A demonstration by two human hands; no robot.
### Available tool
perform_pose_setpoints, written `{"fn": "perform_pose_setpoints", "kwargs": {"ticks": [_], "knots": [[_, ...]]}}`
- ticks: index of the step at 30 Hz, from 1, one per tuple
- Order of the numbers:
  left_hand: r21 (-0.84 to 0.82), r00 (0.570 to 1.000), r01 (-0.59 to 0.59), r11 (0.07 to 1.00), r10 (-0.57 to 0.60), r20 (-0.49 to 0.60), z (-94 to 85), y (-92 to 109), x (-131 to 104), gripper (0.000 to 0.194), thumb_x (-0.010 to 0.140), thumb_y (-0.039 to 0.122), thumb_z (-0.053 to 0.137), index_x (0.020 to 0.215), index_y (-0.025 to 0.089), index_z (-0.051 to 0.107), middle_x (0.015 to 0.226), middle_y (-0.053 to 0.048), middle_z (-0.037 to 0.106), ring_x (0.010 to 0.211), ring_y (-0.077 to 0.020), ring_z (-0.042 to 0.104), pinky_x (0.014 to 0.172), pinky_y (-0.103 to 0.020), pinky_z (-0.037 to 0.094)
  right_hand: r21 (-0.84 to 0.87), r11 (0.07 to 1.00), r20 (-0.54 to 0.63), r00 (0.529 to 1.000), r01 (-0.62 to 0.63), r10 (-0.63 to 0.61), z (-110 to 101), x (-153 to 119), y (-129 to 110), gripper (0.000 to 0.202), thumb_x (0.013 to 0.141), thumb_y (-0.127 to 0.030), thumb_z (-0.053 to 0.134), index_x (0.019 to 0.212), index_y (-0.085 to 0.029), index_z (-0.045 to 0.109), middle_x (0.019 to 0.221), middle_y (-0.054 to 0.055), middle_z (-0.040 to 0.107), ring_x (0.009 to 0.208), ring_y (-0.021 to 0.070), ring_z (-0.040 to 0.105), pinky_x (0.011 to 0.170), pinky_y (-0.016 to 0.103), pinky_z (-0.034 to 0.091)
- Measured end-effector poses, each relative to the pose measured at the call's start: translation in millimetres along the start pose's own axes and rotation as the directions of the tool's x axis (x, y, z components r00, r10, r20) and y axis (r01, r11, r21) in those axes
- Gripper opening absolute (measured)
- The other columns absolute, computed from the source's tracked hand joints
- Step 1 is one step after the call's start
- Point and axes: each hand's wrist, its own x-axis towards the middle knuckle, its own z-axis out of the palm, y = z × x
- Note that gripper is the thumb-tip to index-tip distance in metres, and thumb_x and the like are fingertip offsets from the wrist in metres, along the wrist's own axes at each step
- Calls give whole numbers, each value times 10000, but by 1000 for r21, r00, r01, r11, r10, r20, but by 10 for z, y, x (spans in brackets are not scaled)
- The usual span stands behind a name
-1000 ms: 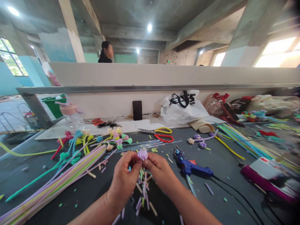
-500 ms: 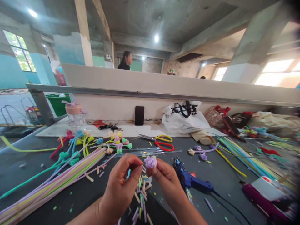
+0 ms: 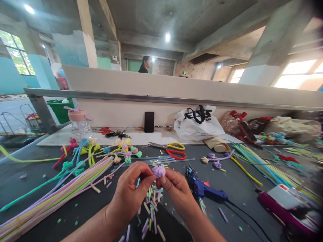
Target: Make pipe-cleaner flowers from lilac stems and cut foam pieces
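Between my two hands, above the dark tabletop, is a small fluffy purple pipe-cleaner flower (image 3: 159, 171). The thumb and fingers of my right hand (image 3: 176, 188) pinch it from the right. At its left edge, the closed thumb and forefinger of my left hand (image 3: 132, 188) meet the petals; their exact grip is partly hidden. Below them lies a scatter of short cut pipe-cleaner pieces (image 3: 152, 208). A blue hot glue gun (image 3: 205, 190) rests just right of my right hand. Scissors with red and yellow handles (image 3: 175, 150) lie beyond my hands, near clear glue sticks (image 3: 161, 160).
Long pastel pipe cleaners (image 3: 63, 191) lie at left, beside finished flower stems (image 3: 126, 149). A purple flower sprig (image 3: 218, 158) and more pipe cleaners (image 3: 254, 161) are at right. A phone (image 3: 149, 122), white bag (image 3: 198, 122) and cup (image 3: 78, 124) stand along the back. A person (image 3: 145, 64) is beyond the partition.
My left fingertips have come in from slightly apart to the flower's left edge. The flower has shifted a little left and up in view. The person beyond the partition appears further right.
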Motion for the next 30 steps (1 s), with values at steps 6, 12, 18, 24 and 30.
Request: {"fn": "perform_pose_setpoints", "kwargs": {"ticks": [6,12,18,24,30], "knots": [[-197,971,238,951,-237,30,42,7,14,70,751,213,574,696,174,561,649,20,549,589,-103,510,555,-205,426,26,999,-6,999,-44,44,33,-9,7,302,856,-388,451,656,-174,527,616,-13,429,590,123,377,560,242,297],[-386,887,450,805,-452,92,93,23,46,147,723,294,611,709,161,549,607,30,541,549,-96,500,510,-197,408,-12,998,-27,998,-54,54,45,-10,14,320,851,-402,450,634,-174,509,606,-14,427,584,124,388,556,240,300],[-416,879,464,782,-466,103,114,0,51,153,713,282,627,683,148,560,602,27,531,547,-88,475,509,-192,383,-9,997,-56,995,-80,79,62,-3,47,323,845,-408,458,634,-170,518,603,-13,440,586,126,397,561,239,312],[-434,876,471,768,-464,131,86,10,34,136,731,274,616,691,149,582,587,38,515,532,-74,438,499,-180,357,70,993,-61,993,-93,97,93,16,22,315,827,-402,488,622,-164,520,594,-16,444,572,116,392,544,230,317],[-355,879,477,804,-433,200,54,10,36,172,769,289,571,661,155,566,539,48,464,499,-70,373,472,-184,309,75,992,-62,992,-106,111,78,10,41,323,822,-416,488,618,-166,510,585,-20,431,566,116,386,544,232,310]]}}
